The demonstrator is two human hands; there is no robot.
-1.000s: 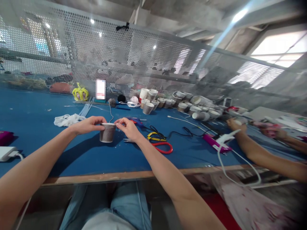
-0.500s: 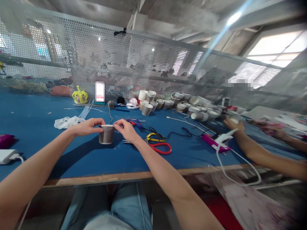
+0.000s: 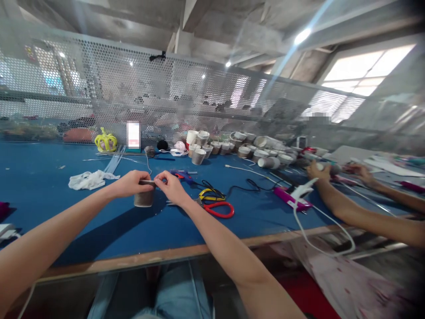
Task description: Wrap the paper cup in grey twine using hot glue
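Note:
A small cup (image 3: 144, 200) wrapped in grey-brown yarn is held just above the blue table, slightly tilted. My left hand (image 3: 132, 183) grips its rim from the left, thumb across the near side and fingers over the top. At the right of the rim, my right hand (image 3: 171, 188) is closed in a pinch on the yarn, whose exact end is hidden by the fingers. A strand of grey yarn (image 3: 148, 165) runs down to the cup from a grey yarn ball (image 3: 149, 152) behind it.
Scissors with red and yellow handles (image 3: 219, 209) and a blue glue gun (image 3: 184, 176) lie right of my hands. White cloth (image 3: 89, 180) is at left. Many cups (image 3: 198, 156) stand behind. A co-worker's hand (image 3: 318, 172) holds a cup at right, near a purple power strip (image 3: 288, 198).
My left fingers have moved further over the cup's rim, and the right fingertips have come closer to them. The view has shifted slightly; the co-worker's hands have moved too.

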